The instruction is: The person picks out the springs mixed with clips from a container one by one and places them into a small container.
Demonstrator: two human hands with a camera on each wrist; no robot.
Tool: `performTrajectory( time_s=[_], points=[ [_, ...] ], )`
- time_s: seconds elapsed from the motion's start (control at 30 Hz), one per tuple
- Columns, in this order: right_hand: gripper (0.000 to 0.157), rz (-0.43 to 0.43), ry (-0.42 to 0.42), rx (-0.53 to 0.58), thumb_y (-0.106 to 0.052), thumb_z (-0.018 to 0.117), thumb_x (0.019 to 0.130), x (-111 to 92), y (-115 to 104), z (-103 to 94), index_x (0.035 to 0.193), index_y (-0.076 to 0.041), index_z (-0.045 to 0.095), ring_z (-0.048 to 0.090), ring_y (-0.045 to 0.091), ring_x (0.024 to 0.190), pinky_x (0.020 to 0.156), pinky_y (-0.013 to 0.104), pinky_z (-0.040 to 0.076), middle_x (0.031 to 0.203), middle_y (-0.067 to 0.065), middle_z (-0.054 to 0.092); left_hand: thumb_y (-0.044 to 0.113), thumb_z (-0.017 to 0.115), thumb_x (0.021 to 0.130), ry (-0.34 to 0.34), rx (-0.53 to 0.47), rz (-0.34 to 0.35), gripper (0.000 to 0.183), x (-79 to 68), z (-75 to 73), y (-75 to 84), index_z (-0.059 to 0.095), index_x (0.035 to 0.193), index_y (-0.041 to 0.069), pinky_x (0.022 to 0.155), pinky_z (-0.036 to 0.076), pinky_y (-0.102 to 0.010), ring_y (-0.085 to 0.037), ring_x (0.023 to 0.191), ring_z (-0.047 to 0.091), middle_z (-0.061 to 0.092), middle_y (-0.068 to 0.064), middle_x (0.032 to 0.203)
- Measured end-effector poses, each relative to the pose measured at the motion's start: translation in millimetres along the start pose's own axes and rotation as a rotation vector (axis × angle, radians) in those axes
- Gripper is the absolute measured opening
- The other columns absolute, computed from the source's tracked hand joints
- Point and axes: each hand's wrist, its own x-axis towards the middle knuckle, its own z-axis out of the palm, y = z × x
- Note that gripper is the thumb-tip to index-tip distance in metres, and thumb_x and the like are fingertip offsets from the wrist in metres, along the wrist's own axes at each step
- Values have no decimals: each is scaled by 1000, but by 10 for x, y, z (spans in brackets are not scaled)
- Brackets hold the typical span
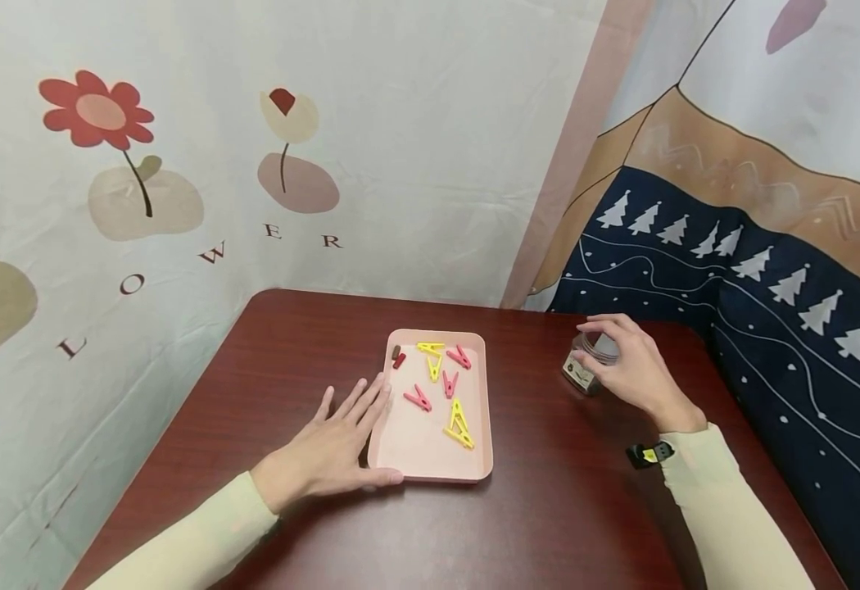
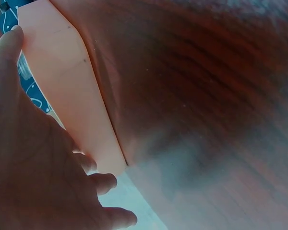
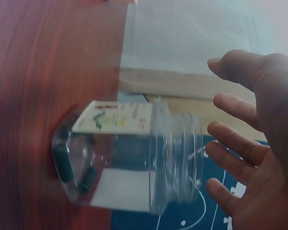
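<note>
My left hand (image 1: 327, 455) lies with straight, spread fingers along the left edge of a pink tray (image 1: 415, 451), its thumb at the near corner. In the left wrist view, the fingers sit by the tray's side wall (image 2: 67, 72). Yellow clothespins (image 1: 459, 426) and pink clothespins (image 1: 418, 399) lie in the tray, with a brown piece (image 1: 396, 352) and a red piece (image 1: 399, 361), both small and capsule-shaped. My right hand (image 1: 635, 369) hovers above a clear lidless jar (image 3: 129, 153), fingers spread and apart from its rim. Two dark green capsule-shaped pieces (image 3: 63, 163) are inside the jar.
The dark red wooden table (image 1: 533, 524) carries the tray in its middle and the jar near the far right edge. A flower-print curtain (image 1: 415, 147) hangs behind, and a navy tree-print cloth (image 1: 769, 344) borders the right side.
</note>
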Motion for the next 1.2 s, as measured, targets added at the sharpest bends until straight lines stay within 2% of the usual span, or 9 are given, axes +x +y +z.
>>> performTrajectory(
  time_s=[0.2, 0.33, 0.6, 0.7, 0.83, 0.93, 1.2],
  points=[
    [45, -22, -15, 19, -23, 90, 104, 19, -82, 118, 145, -10, 78, 64, 46, 145, 119, 75, 57, 161, 20, 66, 92, 63, 98, 3, -5, -12, 127, 6, 1, -11, 23, 187, 11, 143, 15, -82, -44, 184, 20, 13, -10, 199],
    [47, -16, -29, 39, -27, 89, 105, 23, -137, 190, 148, -12, 78, 61, 45, 146, 123, 77, 51, 162, 18, 66, 90, 63, 100, 15, -1, -18, 124, 3, 10, 0, 24, 187, 11, 143, 15, -81, -44, 183, 20, 14, -9, 199],
    [49, -70, -54, 41, -28, 92, 103, 89, -310, 332, 147, -12, 78, 65, 41, 146, 120, 71, 58, 159, 16, 68, 87, 63, 102, 43, 8, -28, 122, 17, 47, 35, 23, 187, 9, 143, 16, -82, -45, 183, 20, 14, -11, 199],
    [49, -83, -67, 39, -28, 91, 103, 126, -380, 380, 148, -12, 78, 68, 41, 138, 114, 67, 63, 159, 16, 68, 86, 63, 103, 47, 10, -36, 122, 28, 65, 44, 22, 187, 9, 142, 15, -82, -44, 184, 19, 13, -12, 199],
    [49, -96, -75, 41, -29, 91, 103, 169, -463, 434, 148, -13, 78, 69, 41, 137, 113, 65, 65, 159, 16, 68, 86, 63, 103, 49, 3, -43, 122, 35, 81, 55, 21, 187, 9, 142, 14, -84, -45, 183, 20, 12, -12, 199],
    [50, -104, -75, 46, -30, 91, 103, 192, -517, 473, 148, -14, 78, 65, 41, 147, 122, 68, 59, 158, 15, 69, 86, 63, 103, 43, 0, -45, 122, 33, 81, 62, 21, 188, 9, 142, 13, -84, -46, 183, 19, 12, -13, 199],
    [49, -127, -75, 67, -32, 89, 103, 271, -644, 577, 148, -16, 78, 65, 41, 144, 121, 76, 55, 156, 15, 70, 87, 62, 103, 21, -6, -47, 122, 40, 68, 76, 20, 188, 8, 142, 10, -83, -45, 184, 16, 10, -12, 199]
  ],
)
